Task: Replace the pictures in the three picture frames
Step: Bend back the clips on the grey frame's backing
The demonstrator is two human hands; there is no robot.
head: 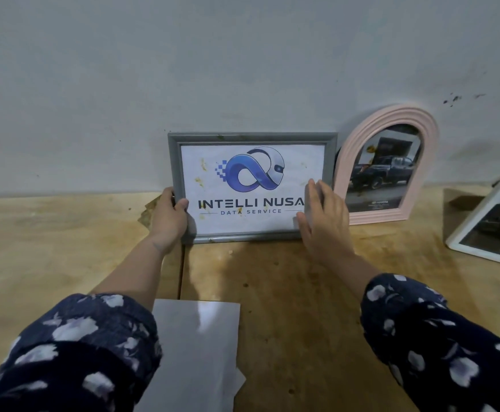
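Note:
A grey rectangular picture frame (251, 138) stands upright against the wall, showing a white print with a blue logo and the words INTELLI NUSA. My left hand (168, 215) grips its lower left edge, thumb on the front. My right hand (321, 218) lies flat with straight fingers against the frame's lower right corner. A pink arched frame (391, 120) with a dark truck photo stands just to the right. A white frame (486, 236) with a dark picture leans at the far right edge.
A stack of loose white sheets (195, 349) lies on the wooden table (302, 292) near me, between my forearms. A crumpled brownish scrap (150, 211) sits behind my left hand. The grey wall (242, 69) rises directly behind the frames.

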